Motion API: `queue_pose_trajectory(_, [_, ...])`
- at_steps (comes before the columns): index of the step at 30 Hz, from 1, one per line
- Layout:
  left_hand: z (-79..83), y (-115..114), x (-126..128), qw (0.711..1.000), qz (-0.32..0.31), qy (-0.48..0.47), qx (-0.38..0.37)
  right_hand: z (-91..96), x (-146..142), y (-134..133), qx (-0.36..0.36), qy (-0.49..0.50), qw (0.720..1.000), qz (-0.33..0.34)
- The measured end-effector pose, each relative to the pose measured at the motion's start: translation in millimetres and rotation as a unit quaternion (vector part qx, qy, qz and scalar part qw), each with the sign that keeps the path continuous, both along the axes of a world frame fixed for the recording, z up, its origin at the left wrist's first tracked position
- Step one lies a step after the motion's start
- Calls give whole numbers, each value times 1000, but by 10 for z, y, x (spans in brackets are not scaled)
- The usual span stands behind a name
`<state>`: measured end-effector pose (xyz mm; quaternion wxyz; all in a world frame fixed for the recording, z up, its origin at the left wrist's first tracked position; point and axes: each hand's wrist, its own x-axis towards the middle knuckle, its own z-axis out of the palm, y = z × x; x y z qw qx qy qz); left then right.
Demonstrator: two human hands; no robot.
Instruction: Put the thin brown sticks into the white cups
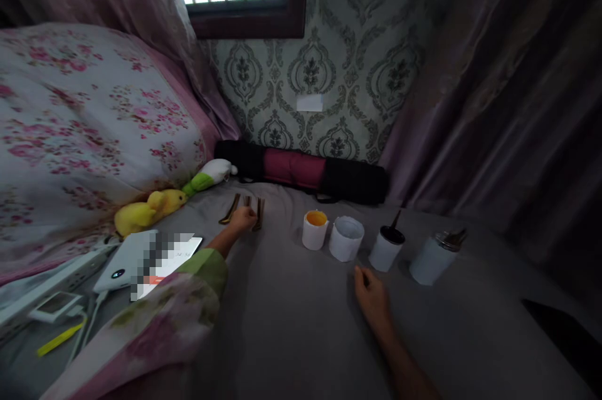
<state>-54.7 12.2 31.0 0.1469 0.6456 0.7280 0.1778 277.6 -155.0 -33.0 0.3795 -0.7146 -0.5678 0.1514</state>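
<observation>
Three small groups of thin brown sticks lie on the grey sheet ahead of me: a left group [229, 209], a middle group [247, 200] and a right group [260, 212]. My left hand [242, 219] is over them, its fingers closed at the right group; the fingertips are partly hidden. Loosely curled, my right hand [371, 293] rests on the sheet with nothing visible in it. Just beyond it stand a white cup with orange inside [314, 234], a wider white cup [347, 240], a cup with a dark top and a stick [386, 252], and a cup holding several brown pieces [433, 260].
A long black and maroon bag [295, 168] lies along the wall. To my left are plush toys [150, 212], a white power bank [125, 262], a lit phone [176, 262], a power strip [56, 284] and a yellow marker [60, 339]. A dark flat object [564, 331] lies right.
</observation>
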Motion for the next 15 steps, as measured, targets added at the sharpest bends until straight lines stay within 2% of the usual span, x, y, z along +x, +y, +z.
queue_pose_trajectory(15, [-112, 19, 41, 1000, -23, 18, -5, -19, 2, 2, -4, -14, 1000, -11])
